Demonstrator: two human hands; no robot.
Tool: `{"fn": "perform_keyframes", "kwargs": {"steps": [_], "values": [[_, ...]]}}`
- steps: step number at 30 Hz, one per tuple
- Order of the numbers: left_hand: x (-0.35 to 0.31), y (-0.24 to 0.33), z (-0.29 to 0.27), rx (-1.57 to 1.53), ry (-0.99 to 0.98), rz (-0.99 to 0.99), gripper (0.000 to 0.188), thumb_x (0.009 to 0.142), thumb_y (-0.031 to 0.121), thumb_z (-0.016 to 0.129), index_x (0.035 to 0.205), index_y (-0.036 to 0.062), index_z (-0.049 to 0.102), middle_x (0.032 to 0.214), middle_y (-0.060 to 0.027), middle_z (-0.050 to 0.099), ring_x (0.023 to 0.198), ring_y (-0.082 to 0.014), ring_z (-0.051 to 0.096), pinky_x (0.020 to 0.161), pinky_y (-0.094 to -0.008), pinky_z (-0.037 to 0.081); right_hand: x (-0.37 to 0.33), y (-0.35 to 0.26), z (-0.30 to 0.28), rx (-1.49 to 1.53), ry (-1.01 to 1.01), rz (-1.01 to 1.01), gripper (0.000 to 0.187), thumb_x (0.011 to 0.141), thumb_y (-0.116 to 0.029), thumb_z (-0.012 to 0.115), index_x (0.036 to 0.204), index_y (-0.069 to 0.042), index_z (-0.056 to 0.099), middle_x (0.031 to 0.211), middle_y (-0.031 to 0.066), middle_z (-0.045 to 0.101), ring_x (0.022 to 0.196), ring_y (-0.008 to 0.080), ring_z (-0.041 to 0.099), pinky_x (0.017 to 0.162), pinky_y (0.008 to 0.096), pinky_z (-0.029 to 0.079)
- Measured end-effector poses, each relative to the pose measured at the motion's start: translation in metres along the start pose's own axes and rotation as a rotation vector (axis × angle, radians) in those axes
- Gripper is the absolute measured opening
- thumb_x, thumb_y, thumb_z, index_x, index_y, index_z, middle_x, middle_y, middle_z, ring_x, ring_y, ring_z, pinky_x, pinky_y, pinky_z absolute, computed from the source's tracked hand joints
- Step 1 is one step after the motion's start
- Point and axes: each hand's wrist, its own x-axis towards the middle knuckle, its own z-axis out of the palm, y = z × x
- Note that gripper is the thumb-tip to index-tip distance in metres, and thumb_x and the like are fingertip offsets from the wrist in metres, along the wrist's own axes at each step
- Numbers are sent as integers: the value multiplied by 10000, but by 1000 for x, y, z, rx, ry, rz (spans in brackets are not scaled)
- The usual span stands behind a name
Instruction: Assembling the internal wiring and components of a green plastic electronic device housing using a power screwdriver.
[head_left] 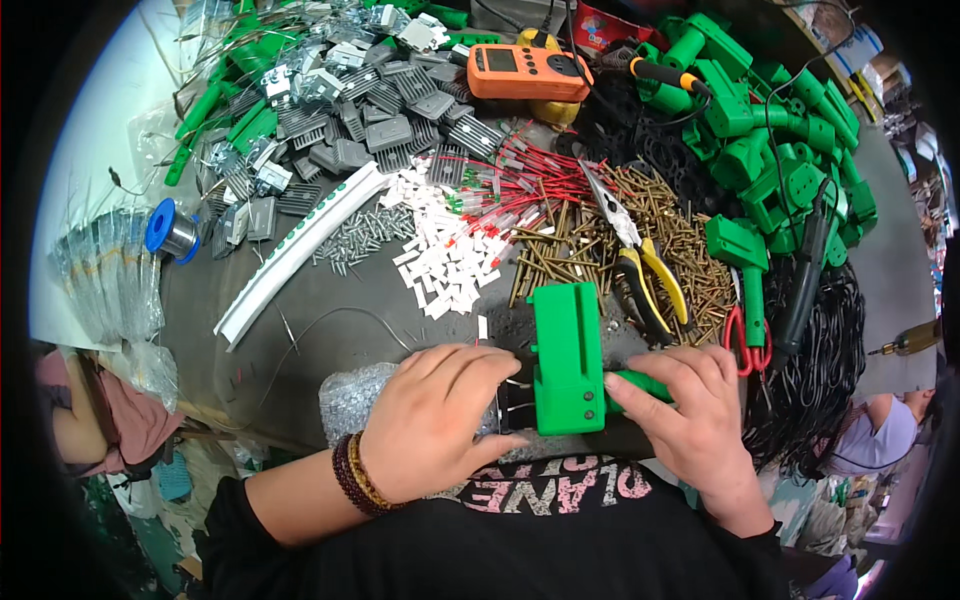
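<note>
Our right fingers [645, 408] have the green housing [567, 345] by its handle [648, 384], so its body sits just left of them; our left fingers [462, 368] curl near its other side, can't tell if they're gripping anything.

A dark grey table [208, 305] carries a solder spool [180, 238], a white strip [300, 258], silver screws [365, 238], white tabs [445, 265], brass screws [703, 272] and black cords [818, 350]

One spool [172, 231], one orange meter [530, 73] (one held green piece [567, 358])
</note>
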Motion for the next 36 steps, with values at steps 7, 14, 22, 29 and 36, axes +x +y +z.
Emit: {"fn": "perform_keyframes", "kwargs": {"steps": [7,14,22,29,36], "values": [[-2,-5,1,-52,10,12,598,697,324,901,1103,11,593,1131,-185,675,1009,-359,671,871,-426,533,6,-3,21,139,-33,33,473,766,-147,694,1229,-243,701,1124,-13,637,1015,207,563,907,420,408],[0,1,1,-97,15,-27,708,673,318,893,1232,16,581,1323,-200,550,1192,-405,557,994,-502,463,7,-1,22,117,-43,10,454,779,-143,659,1221,-238,701,1114,-1,638,1006,198,576,865,401,415],[37,32,20,308,-229,-110,522,638,395,888,1043,135,688,1596,-214,284,1477,-515,192,1095,-774,179,1,52,-8,26,93,98,451,730,-222,737,1165,-120,678,1131,76,669,996,259,638,851,413,498],[38,23,25,157,-125,52,526,651,411,878,1008,83,674,1516,-283,358,1415,-549,281,1100,-713,258,-73,198,-7,-110,417,1089,750,760,-322,825,1371,-16,516,1195,241,657,1117,416,641,954,463,511],[35,23,27,163,-98,78,489,648,330,872,1001,62,664,1477,-296,391,1390,-568,308,1095,-657,338,-71,129,-71,1200,1194,621,541,849,-96,698,1341,11,498,1233,202,652,862,249,719,734,320,596]]}}
